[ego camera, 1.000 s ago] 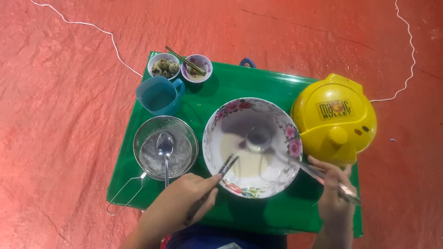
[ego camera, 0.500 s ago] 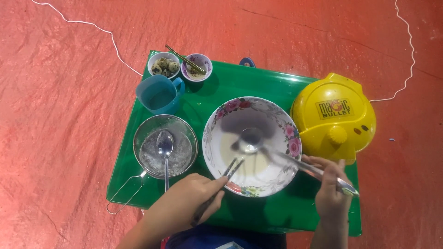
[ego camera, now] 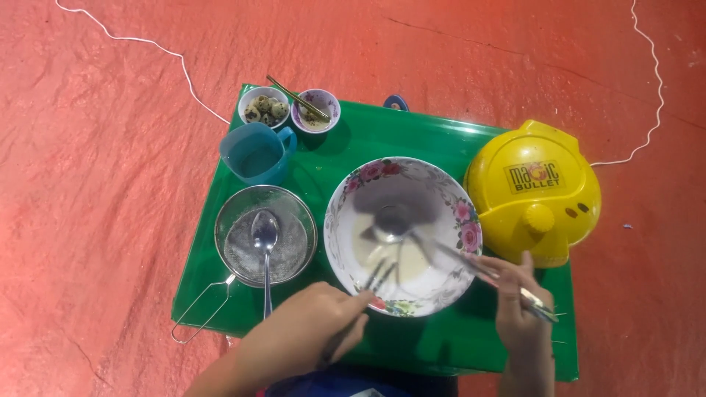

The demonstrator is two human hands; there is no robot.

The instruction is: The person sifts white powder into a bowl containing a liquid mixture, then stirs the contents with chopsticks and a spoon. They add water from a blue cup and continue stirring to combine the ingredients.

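- At about nine o'clock on the green tray [ego camera: 346, 147] sits a metal sieve [ego camera: 265, 235] with a wire handle, and a spoon [ego camera: 265, 234] lies across its mesh.
- Above it, toward eleven o'clock, stands a blue cup [ego camera: 257, 153]; behind that are a small bowl of speckled eggs [ego camera: 263, 107] and a second small bowl [ego camera: 315, 110] with sticks resting over it.
- The left hand [ego camera: 301, 334] comes in from seven o'clock, its fingers curled and pinching a fork [ego camera: 379, 273] whose tines dip into the pale batter.
- The flowered bowl [ego camera: 403, 235] stands mid-tray, with whitish batter pooled in its lower half.
- The right hand [ego camera: 518, 305], at five o'clock, is closed around the handle of a ladle [ego camera: 392, 223] whose cup rests in the bowl.
- At three o'clock a round yellow cooker [ego camera: 535, 192] sits just beside the bowl, on the tray's edge.
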